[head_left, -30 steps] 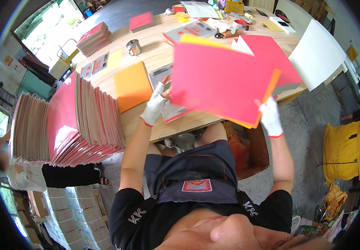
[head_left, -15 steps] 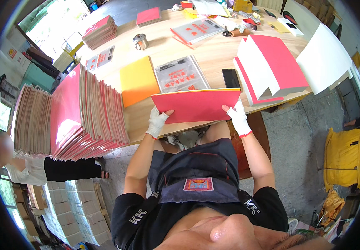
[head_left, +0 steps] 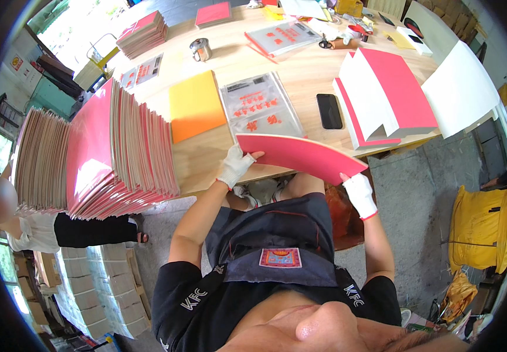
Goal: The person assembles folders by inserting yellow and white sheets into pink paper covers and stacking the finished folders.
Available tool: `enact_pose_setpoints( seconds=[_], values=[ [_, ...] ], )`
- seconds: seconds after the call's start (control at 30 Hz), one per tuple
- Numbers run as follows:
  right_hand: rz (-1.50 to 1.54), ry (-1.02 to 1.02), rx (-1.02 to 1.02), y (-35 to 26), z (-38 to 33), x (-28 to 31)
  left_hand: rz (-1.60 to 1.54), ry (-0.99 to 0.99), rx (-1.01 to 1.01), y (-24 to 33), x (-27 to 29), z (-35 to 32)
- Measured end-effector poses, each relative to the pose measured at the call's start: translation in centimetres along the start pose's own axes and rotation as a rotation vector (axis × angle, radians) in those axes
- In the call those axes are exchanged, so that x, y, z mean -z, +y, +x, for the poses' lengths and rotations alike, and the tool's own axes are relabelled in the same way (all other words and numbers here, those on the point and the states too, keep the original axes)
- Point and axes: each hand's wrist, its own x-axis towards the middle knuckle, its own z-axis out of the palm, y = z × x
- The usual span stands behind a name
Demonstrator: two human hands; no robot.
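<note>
Between my gloved hands I hold a red card sheet stack [head_left: 300,154], bowed and tilted down to the right at the table's near edge. My left hand [head_left: 236,166] grips its left end, thumb on the red face. The lower right corner is pinched by my right hand [head_left: 359,192], thumb on the near side. Both white gloves leave the thumb tips bare. Just beyond lies a clear plastic sleeve [head_left: 260,105] with red print. A yellow-orange sheet [head_left: 197,105] lies left of it, and a black phone [head_left: 329,111] to the right.
Tall piles of red-covered booklets [head_left: 121,158] stand at the left. Red and white sheet stacks [head_left: 397,94] sit at the right edge. A metal cup [head_left: 200,49], more sleeves [head_left: 282,36] and scissors [head_left: 325,43] are farther back. Another person [head_left: 36,229] is at the far left.
The red card has swung to a slant, its right end lower and nearer me. My right hand has moved right and down; my left has shifted slightly right and up.
</note>
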Motion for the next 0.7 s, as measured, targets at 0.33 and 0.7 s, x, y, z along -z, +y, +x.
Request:
enact_pose_setpoints(
  seconds=[0.33,0.7],
  values=[
    [1.281,-0.242,-0.727,0.8,-4.7,1.3,1.178,0.006,-0.223,-2.2,0.2,2.6],
    [1.468,0.005,-0.712,-1.6,-4.9,-1.8,0.894,0.064,-0.248,-3.0,2.8,1.9]
  ],
)
